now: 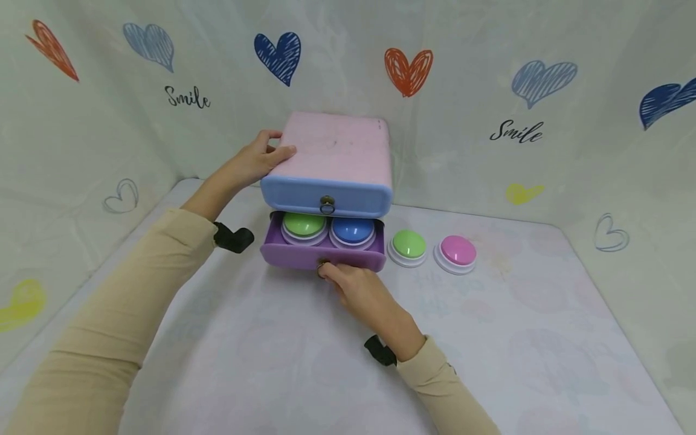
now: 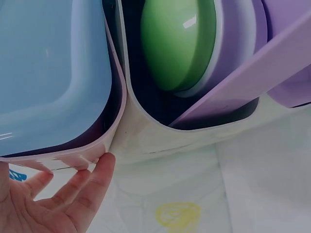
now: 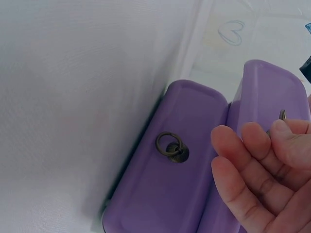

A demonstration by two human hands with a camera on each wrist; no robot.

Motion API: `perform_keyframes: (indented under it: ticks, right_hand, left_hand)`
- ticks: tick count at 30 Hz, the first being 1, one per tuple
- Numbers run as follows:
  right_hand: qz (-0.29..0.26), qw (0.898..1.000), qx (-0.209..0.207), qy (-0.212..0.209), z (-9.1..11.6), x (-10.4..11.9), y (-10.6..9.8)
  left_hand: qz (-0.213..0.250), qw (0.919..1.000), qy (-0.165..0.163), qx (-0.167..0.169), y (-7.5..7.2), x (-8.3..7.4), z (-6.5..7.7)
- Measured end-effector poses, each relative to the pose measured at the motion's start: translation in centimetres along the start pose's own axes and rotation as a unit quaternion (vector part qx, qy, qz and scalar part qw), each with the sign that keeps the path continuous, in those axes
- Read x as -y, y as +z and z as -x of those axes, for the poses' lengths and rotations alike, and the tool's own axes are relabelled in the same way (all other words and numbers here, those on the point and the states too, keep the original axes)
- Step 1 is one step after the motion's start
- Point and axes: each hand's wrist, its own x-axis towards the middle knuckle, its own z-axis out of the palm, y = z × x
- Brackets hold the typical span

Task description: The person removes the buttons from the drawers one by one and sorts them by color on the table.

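My left hand [image 1: 252, 158] steadies a small drawer cabinet with a pink top [image 1: 337, 145], its thumb on the top and extended fingers [image 2: 92, 191] against the side. The blue upper drawer [image 1: 293, 194] is closed. Below it, a purple drawer [image 1: 288, 258] is pulled out, holding a green push button [image 1: 303, 223] and a blue push button [image 1: 353, 229] side by side. My right hand [image 1: 364, 293] pinches that drawer's brass ring pull [image 3: 283, 114] between thumb and finger. Another purple drawer [image 3: 150, 194] with a hanging ring [image 3: 168, 143] is closed beside it in the right wrist view.
To the right of the cabinet, a second green push button [image 1: 409, 244] and a pink push button [image 1: 458, 251] stand on the white tabletop [image 1: 261, 362]. A pale cloth backdrop [image 1: 337, 36] printed with hearts hangs close behind the cabinet.
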Motion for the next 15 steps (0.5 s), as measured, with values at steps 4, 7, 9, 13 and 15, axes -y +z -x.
perform_keyframes:
  ticks: [4,7,9,13,15]
  right_hand:
    - [-0.005,1.000,-0.002,0.001,-0.02,-0.10,0.06]
    - [-0.009,1.000,0.001,0.001,-0.06,-0.14,0.02]
    - [-0.017,1.000,0.007,0.001,-0.07,-0.25,-0.04]
    - [-0.038,0.999,0.018,0.001,-0.11,-0.39,-0.22]
    - [-0.046,0.998,0.030,0.001,-0.12,-0.35,-0.34]
  left_hand:
    - [0.000,1.0000,0.000,-0.002,0.01,0.04,-0.07]
    - [0.000,1.0000,-0.002,-0.002,-0.01,0.05,-0.10]
    - [0.001,1.0000,-0.002,-0.001,0.01,0.04,-0.12]
    - [0.003,1.0000,-0.002,0.001,0.03,0.01,-0.13]
    - [0.003,1.0000,-0.001,0.002,0.02,0.02,-0.12]
